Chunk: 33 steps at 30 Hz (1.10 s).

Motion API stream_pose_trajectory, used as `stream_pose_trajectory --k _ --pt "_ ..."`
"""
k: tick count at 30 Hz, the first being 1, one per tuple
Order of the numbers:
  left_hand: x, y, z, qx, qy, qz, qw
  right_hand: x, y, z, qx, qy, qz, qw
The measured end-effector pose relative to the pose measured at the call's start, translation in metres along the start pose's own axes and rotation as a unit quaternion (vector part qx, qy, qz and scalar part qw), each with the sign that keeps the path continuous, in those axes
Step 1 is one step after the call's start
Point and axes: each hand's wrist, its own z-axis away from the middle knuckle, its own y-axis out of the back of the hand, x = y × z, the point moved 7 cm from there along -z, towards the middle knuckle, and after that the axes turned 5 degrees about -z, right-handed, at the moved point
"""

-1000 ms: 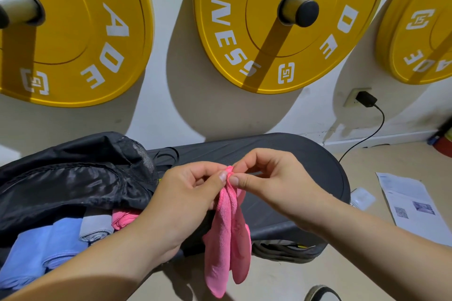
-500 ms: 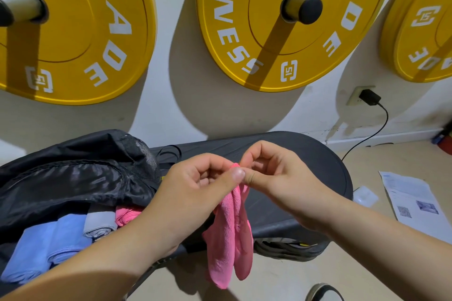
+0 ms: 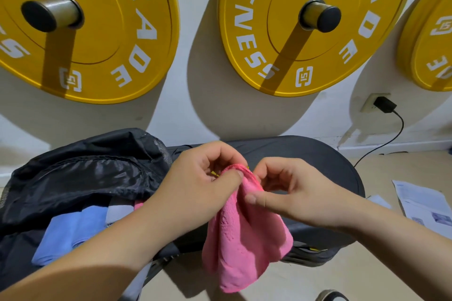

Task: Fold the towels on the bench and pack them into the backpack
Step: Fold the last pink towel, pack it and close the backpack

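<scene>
towel: we see the pink towel (image 3: 244, 239) hanging between both hands, above the bench (image 3: 318, 161) edge | left hand (image 3: 195, 188) — pinches its top; right hand (image 3: 293, 193) — seemingly pinches beside | backpack (image 3: 80, 178) at left

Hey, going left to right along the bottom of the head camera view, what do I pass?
In order: blue towels → grey towel → left hand → pink towel → right hand → papers on the floor.

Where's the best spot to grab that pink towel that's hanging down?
Probably the bunched top edge, pinched from above. The pink towel hangs limp below the left hand and right hand, which pinch it there, so gravity pulls the rest straight for folding.
</scene>
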Motion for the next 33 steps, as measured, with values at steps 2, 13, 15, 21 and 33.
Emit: stream_pose_trajectory --k 2,13,15,21,33 --pt "-0.001 0.007 -0.002 0.035 0.006 0.034 0.999 0.012 -0.002 0.001 -0.014 -0.024 0.044 0.999" --pt "-0.043 0.054 -0.016 0.205 0.049 0.06 0.976 0.078 0.04 0.014 0.016 -0.19 0.167 0.967" --pt "-0.055 0.056 -0.018 0.201 0.07 0.05 0.976 0.078 0.052 0.017 0.054 -0.193 0.134 0.971" --pt "-0.066 0.061 -0.013 0.174 0.109 0.027 0.978 0.059 0.084 0.03 0.194 -0.146 -0.171 0.955" --pt "-0.039 0.053 0.002 0.159 0.124 0.019 0.979 0.028 0.117 0.055 0.344 -0.09 -0.215 0.91"
